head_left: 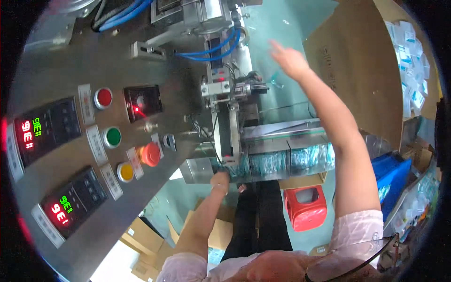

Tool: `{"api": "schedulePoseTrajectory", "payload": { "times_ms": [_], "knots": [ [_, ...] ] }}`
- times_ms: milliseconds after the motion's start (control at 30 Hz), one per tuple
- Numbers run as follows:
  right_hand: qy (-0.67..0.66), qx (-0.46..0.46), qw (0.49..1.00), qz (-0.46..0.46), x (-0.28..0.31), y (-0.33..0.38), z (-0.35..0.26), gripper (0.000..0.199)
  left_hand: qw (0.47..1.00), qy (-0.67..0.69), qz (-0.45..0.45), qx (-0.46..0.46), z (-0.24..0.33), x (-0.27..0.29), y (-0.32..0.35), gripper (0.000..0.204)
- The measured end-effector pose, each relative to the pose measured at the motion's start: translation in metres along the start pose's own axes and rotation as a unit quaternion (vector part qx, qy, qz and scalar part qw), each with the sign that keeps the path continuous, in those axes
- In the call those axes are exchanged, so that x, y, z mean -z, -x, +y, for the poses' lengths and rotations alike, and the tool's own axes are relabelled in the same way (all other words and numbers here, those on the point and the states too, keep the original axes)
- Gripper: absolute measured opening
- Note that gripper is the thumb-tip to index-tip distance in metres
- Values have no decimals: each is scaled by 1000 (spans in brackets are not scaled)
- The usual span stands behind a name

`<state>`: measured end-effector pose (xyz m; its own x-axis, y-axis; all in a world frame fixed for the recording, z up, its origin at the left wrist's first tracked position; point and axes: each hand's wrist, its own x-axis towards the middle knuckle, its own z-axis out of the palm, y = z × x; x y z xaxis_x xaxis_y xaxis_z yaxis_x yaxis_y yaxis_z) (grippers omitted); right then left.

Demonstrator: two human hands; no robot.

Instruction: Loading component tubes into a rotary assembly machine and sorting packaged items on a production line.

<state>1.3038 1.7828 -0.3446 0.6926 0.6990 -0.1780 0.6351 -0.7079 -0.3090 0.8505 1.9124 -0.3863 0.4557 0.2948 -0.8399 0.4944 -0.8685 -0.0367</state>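
My left hand (220,180) is at the near end of a narrow conveyor (224,127), by the left end of a metal tray (199,170). Its fingers reach in among thin clear-and-teal packets (242,164) and cannot be made out. More clear-and-teal packets (307,159) stand in rows between the tray's dividers. Out to the far right of the conveyor, my right hand (290,61) is raised with its fingers stretched out, slightly blurred, and nothing shows in it. A small clear-teal piece (277,82) lies below that hand, apart from it.
On the left stands a steel machine panel (155,192) with push buttons and lit displays. A sensor bracket (218,88) and blue hoses (211,57) sit over the conveyor. At right are a large carton (357,70), white packets (411,66) and a blue bin (394,176). A red stool (305,221) stands below.
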Motion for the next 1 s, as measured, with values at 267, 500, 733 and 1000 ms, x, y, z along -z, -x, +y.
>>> {"api": "schedulePoseTrajectory", "payload": {
  "times_ms": [267, 500, 733, 1000],
  "knots": [
    [-346, 84, 929, 98, -121, -157, -31, 41, 848, 509, -96, 113, 19, 48, 75, 18],
    [-59, 297, 864, 402, -105, -188, -65, 22, 844, 527, -54, 86, 29, 39, 117, 12],
    [-246, 250, 907, 234, -77, -173, -72, 21, 879, 476, 4, 1, 30, 23, 130, 16],
    [-197, 116, 973, 6, -14, -87, -52, 32, 765, 631, -125, 38, 27, 22, 138, 17]
  ]
}}
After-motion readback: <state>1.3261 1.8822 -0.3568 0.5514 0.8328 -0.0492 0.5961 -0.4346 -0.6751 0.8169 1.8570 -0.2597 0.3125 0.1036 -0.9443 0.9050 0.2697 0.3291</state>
